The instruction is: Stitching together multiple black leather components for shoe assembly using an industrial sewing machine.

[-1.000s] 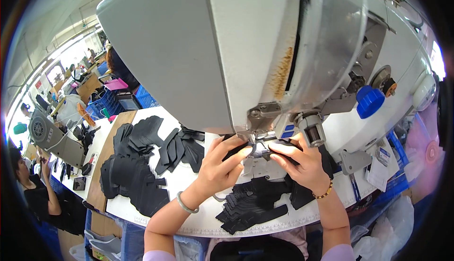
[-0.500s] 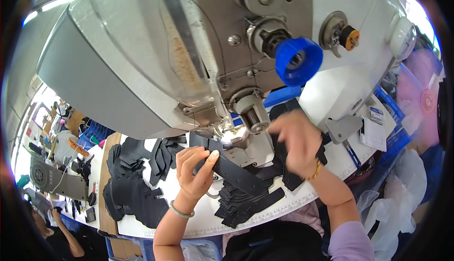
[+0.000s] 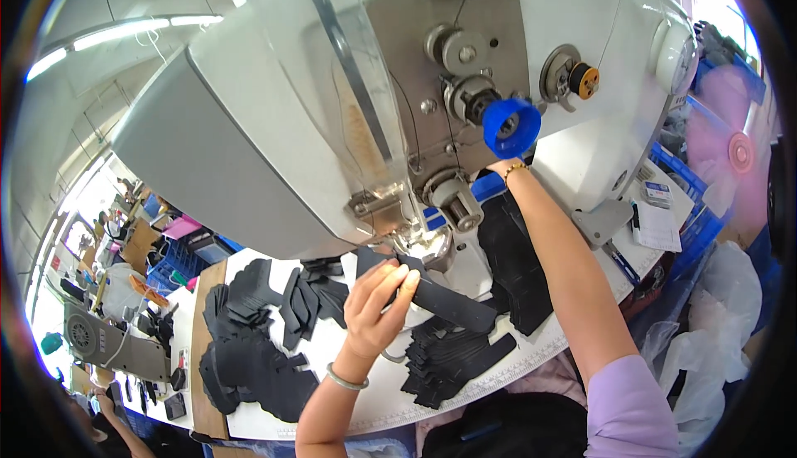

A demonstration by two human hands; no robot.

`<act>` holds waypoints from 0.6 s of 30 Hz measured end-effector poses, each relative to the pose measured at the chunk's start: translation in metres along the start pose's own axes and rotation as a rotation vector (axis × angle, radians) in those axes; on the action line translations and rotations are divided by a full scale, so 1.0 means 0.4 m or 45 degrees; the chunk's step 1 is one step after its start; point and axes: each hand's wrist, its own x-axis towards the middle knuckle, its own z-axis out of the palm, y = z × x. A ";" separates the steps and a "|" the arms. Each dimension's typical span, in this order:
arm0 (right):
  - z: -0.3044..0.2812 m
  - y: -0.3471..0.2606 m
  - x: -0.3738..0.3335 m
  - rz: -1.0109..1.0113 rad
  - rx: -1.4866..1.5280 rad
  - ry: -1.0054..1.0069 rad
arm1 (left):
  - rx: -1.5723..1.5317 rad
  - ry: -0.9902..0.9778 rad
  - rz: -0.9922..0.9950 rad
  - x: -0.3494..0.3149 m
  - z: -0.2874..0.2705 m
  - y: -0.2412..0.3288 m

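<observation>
My left hand pinches a flat black fabric strip beside the needle area of a large white sewing machine. The strip slants from my fingertips toward the right, over a fanned stack of black pieces. Stretched forward past the needle area, my right hand is mostly hidden behind a blue round cup-like part on the machine's front. Its fingers do not show, so what it touches cannot be made out. Beneath my right forearm lies another pile of long black pieces.
More black cut pieces are heaped on the left of the white table, which has a ruler edge. A pen, notepad and small box lie at the right. Beyond are a pink fan and plastic bags. Another person's arm shows lower left.
My right hand has moved from beside the needle area up and away, behind the blue part. My left hand keeps the strip pinched. The whole view has shifted.
</observation>
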 end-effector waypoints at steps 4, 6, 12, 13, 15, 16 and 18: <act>-0.008 -0.127 -0.047 -0.076 0.059 -0.045 | 0.138 -0.044 -0.034 -0.021 -0.040 -0.009; 0.003 0.051 -0.011 0.007 0.052 0.033 | 0.025 0.000 0.007 0.003 0.000 0.016; 0.023 0.092 0.014 -0.337 -0.106 0.302 | -0.045 0.036 -0.011 0.006 0.019 0.015; 0.021 0.026 0.008 -0.459 0.042 0.460 | -0.011 0.019 -0.028 -0.003 0.010 0.006; -0.065 -0.164 -0.069 -0.509 -0.160 0.375 | 0.072 -0.022 -0.057 -0.023 -0.032 -0.010; -0.119 -0.179 -0.111 -0.540 -0.110 0.567 | 0.059 -0.015 -0.065 -0.019 -0.026 -0.006; -0.150 -0.157 -0.142 -0.525 0.128 0.857 | 0.024 0.004 -0.034 -0.007 -0.005 0.004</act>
